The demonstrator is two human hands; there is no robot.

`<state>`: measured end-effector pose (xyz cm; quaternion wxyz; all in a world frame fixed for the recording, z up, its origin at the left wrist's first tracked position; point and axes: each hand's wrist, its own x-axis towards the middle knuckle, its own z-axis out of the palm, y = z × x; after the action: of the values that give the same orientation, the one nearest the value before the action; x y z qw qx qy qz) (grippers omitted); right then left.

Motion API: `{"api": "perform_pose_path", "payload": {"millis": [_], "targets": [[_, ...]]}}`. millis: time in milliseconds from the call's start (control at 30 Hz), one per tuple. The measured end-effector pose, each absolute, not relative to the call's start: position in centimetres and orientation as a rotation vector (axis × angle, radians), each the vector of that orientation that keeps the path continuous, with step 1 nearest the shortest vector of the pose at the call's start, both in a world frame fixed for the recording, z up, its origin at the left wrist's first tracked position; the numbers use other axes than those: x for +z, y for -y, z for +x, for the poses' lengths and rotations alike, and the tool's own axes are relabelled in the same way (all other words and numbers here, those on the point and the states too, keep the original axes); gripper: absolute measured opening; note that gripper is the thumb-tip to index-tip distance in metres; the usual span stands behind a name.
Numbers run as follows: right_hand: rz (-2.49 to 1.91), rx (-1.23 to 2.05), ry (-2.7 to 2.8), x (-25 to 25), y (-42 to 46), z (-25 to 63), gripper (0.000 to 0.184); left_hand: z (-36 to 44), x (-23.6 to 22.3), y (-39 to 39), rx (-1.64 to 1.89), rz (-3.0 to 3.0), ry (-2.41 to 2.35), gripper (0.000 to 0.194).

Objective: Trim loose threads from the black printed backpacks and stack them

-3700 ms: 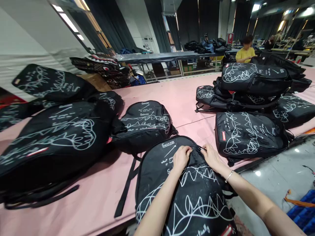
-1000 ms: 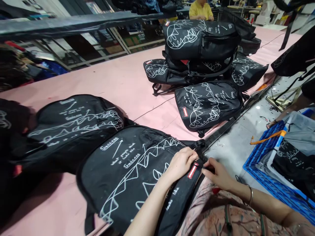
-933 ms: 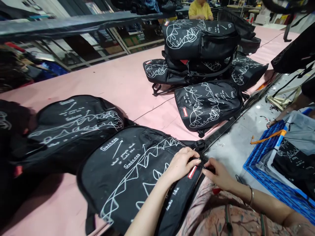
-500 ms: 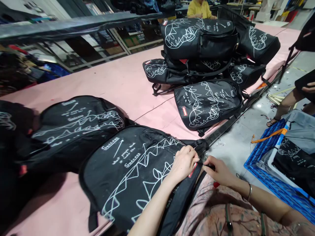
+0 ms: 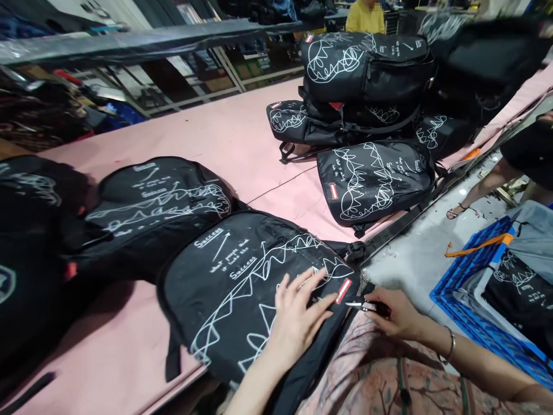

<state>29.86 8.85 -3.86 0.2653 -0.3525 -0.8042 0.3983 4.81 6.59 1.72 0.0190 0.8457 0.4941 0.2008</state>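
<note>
Backpacks (image 5: 242, 294) dot a pink tabletop (image 5: 246, 147) above grey floor (image 5: 400, 251), left hand (image 5: 296, 320) splayed, right hand (image 5: 396, 312) grasping snips (image 5: 374, 306).

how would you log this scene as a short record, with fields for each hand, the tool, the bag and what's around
left grip: fingers spread on the backpack's front
right grip: holding small snips
snips: metal blades pointing toward the red-and-white label
backpack: black, white scribbles and "Success" lettering, lying front up
surface: pink-covered table
beyond: piled black backpacks, person in a yellow top
beside table, right: blue crate, with a black printed item inside
</note>
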Motion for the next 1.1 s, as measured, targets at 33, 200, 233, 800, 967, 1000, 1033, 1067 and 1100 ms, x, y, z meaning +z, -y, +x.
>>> {"api": "perform_pose_path", "payload": {"millis": [33,200,233,800,967,1000,1033,1067,1100], "targets": [[-0.953,1.052,2.211,-3.9,-8.7,29.6,0.02,5.2,1.5,-6.1,0.634,2.663,-1.524,0.025],[-0.99,1.003,2.263,-4.3,-8.1,28.4,0.025,6.6,1.2,-5.5,0.782,2.67,-1.569,0.016],[-1.009,1.004,2.252,-4.4,-8.0,28.1,0.025,6.7,1.2,-5.6,0.81,2.668,-1.566,0.016],[-0.934,1.091,1.978,-4.6,-13.5,30.6,0.02,8.8,2.5,-2.5,0.925,2.19,-1.41,0.012],[-0.781,1.192,2.027,-6.9,-18.3,30.9,0.016,9.8,1.9,-0.6,0.713,2.1,-1.703,0.054],[-0.739,1.193,2.056,-7.2,-18.8,30.7,0.016,9.7,1.6,-0.4,0.737,2.076,-1.772,0.055],[-0.687,1.187,2.086,-7.3,-19.2,30.4,0.015,9.5,1.3,-0.3,0.764,2.071,-1.825,0.053],[-0.633,1.172,2.111,-7.3,-19.5,30.1,0.014,9.3,0.9,-0.1,0.785,2.083,-1.864,0.05],[-0.581,1.154,2.129,-7.3,-19.8,29.8,0.014,9.2,0.5,0.0,0.79,2.111,-1.893,0.048]]}}
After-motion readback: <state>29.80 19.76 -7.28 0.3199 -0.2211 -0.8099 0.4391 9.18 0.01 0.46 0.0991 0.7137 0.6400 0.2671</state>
